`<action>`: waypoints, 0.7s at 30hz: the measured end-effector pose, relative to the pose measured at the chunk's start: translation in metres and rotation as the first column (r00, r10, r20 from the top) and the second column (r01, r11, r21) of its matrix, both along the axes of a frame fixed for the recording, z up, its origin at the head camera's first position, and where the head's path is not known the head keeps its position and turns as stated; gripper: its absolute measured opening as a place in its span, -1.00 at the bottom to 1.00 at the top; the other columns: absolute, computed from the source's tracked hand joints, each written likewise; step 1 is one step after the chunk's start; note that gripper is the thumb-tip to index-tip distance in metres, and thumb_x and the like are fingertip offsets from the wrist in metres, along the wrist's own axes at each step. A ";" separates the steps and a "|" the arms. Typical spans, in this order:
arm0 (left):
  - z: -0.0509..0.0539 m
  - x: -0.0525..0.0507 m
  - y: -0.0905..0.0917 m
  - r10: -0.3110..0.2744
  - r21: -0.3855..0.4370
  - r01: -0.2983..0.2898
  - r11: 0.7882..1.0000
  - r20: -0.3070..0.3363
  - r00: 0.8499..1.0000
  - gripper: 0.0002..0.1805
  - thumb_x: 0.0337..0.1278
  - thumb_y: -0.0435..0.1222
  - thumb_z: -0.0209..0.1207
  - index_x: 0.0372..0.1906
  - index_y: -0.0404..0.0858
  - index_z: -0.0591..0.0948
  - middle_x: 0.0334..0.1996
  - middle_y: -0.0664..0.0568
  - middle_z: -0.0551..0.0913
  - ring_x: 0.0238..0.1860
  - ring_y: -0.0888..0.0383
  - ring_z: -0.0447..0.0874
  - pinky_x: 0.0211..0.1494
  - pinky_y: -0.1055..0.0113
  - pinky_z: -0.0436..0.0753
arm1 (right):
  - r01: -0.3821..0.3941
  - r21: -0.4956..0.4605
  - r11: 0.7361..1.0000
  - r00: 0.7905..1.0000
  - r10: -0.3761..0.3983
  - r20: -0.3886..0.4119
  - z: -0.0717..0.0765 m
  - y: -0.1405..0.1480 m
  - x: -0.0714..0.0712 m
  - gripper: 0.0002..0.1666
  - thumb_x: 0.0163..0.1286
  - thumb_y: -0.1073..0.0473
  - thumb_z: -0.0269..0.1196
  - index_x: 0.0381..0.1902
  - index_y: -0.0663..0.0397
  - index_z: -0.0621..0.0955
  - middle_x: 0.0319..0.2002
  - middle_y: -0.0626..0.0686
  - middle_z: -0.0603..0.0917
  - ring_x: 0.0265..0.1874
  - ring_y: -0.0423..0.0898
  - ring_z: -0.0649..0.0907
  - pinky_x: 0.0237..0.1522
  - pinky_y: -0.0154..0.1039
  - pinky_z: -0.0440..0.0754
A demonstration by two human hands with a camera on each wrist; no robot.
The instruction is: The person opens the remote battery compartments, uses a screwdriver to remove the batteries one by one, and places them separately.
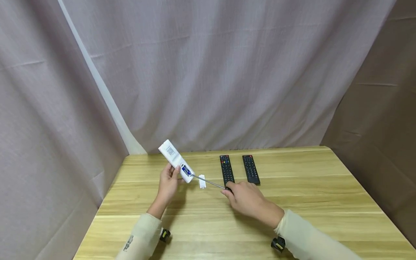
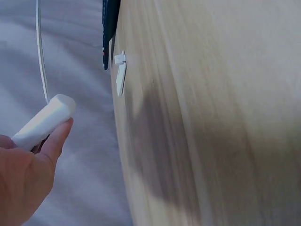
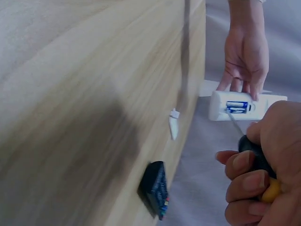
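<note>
A white remote control (image 1: 176, 159) is held tilted above the table in my left hand (image 1: 168, 184), its back turned up. Blue batteries (image 3: 237, 107) sit in its uncovered compartment. My right hand (image 1: 247, 200) grips a screwdriver (image 1: 209, 181) by its black and yellow handle (image 3: 258, 162). The screwdriver's thin metal shaft reaches to the batteries at the compartment's end; whether the tip touches them I cannot tell. Below the remote, the white battery cover (image 1: 202, 181) lies on the table. In the left wrist view the white remote (image 2: 46, 121) shows with fingers around it.
Two black remotes lie on the wooden table (image 1: 208, 224): one (image 1: 226, 169) just beyond my right hand, the other (image 1: 251, 169) farther right. Grey curtains (image 1: 227, 72) hang behind and beside the table. A strapped black device (image 1: 278, 244) is under each wrist.
</note>
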State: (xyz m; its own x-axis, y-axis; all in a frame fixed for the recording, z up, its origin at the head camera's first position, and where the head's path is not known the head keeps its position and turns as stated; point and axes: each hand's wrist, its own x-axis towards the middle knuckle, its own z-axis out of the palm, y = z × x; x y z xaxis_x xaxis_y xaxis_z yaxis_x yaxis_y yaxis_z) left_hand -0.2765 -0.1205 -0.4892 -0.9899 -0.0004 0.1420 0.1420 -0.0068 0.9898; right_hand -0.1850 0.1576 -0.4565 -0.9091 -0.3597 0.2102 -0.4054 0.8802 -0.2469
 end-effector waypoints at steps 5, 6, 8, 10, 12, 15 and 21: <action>0.001 0.006 0.003 -0.040 -0.160 0.028 0.987 -0.072 0.997 -0.61 0.66 -0.42 0.00 0.42 -0.43 0.47 0.25 -0.43 0.68 0.16 -0.18 0.75 0.20 -0.03 0.86 | 0.015 0.036 0.999 1.000 -0.014 -0.015 0.010 -0.002 0.000 -0.63 0.61 -0.12 0.26 -0.40 -0.11 0.63 -0.68 -0.19 0.40 -0.70 -0.25 0.38 -0.73 -0.38 0.24; 0.001 0.007 0.004 -0.044 -0.200 0.026 0.979 -0.089 0.995 -0.61 0.65 -0.41 0.01 0.41 -0.42 0.48 0.24 -0.41 0.70 0.18 -0.23 0.75 0.23 -0.06 0.84 | 0.018 0.040 0.999 1.000 -0.018 -0.012 0.012 -0.003 0.000 -0.63 0.61 -0.12 0.26 -0.41 -0.11 0.64 -0.68 -0.19 0.40 -0.70 -0.24 0.38 -0.74 -0.37 0.25; 0.001 0.009 0.005 -0.054 -0.272 0.018 0.962 -0.125 0.991 -0.63 0.64 -0.40 0.04 0.39 -0.39 0.50 0.23 -0.38 0.71 0.21 -0.28 0.75 0.27 -0.08 0.82 | 0.025 0.052 0.998 1.000 -0.025 -0.004 0.015 -0.004 0.000 -0.61 0.62 -0.13 0.25 -0.43 -0.11 0.63 -0.69 -0.19 0.40 -0.70 -0.24 0.37 -0.73 -0.36 0.24; 0.002 0.010 0.006 -0.061 -0.311 0.011 0.950 -0.152 0.987 -0.63 0.64 -0.39 0.05 0.38 -0.38 0.51 0.23 -0.38 0.72 0.24 -0.31 0.74 0.31 -0.11 0.80 | 0.029 0.060 0.998 1.000 -0.029 0.003 0.016 -0.005 0.000 -0.59 0.62 -0.14 0.24 -0.44 -0.12 0.61 -0.68 -0.19 0.40 -0.70 -0.24 0.38 -0.72 -0.36 0.25; 0.002 0.011 0.007 -0.067 -0.315 0.012 0.949 -0.164 0.984 -0.61 0.64 -0.38 0.05 0.40 -0.38 0.50 0.25 -0.39 0.70 0.28 -0.33 0.71 0.34 -0.12 0.77 | 0.030 0.059 0.998 1.000 -0.031 0.002 0.016 -0.007 0.000 -0.58 0.62 -0.13 0.24 -0.47 -0.13 0.58 -0.69 -0.17 0.40 -0.69 -0.22 0.38 -0.72 -0.35 0.25; 0.001 0.011 0.009 -0.049 -0.298 -0.003 0.954 -0.166 0.985 -0.60 0.65 -0.39 0.04 0.42 -0.38 0.49 0.27 -0.39 0.69 0.28 -0.33 0.71 0.32 -0.10 0.79 | 0.034 0.041 0.999 0.999 -0.034 -0.008 0.014 -0.007 0.000 -0.57 0.62 -0.11 0.25 -0.49 -0.12 0.55 -0.69 -0.16 0.39 -0.69 -0.21 0.39 -0.70 -0.33 0.26; 0.000 0.007 0.007 -0.014 -0.182 -0.003 0.983 -0.090 0.996 -0.57 0.66 -0.40 0.01 0.47 -0.37 0.44 0.30 -0.39 0.66 0.22 -0.28 0.72 0.18 0.01 0.87 | 0.051 -0.067 0.996 0.998 -0.049 0.036 0.002 -0.006 0.001 -0.62 0.61 -0.07 0.27 -0.45 -0.11 0.58 -0.69 -0.16 0.40 -0.66 -0.21 0.41 -0.65 -0.32 0.31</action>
State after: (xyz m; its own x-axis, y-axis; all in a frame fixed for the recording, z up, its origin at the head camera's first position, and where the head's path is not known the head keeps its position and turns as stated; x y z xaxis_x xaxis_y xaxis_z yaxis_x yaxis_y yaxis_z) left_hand -0.2695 -0.1140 -0.4893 -0.9728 0.0389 0.2284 0.2317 0.1713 0.9576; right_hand -0.1839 0.1514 -0.4542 -0.9326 -0.2998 0.2010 -0.3517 0.8797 -0.3200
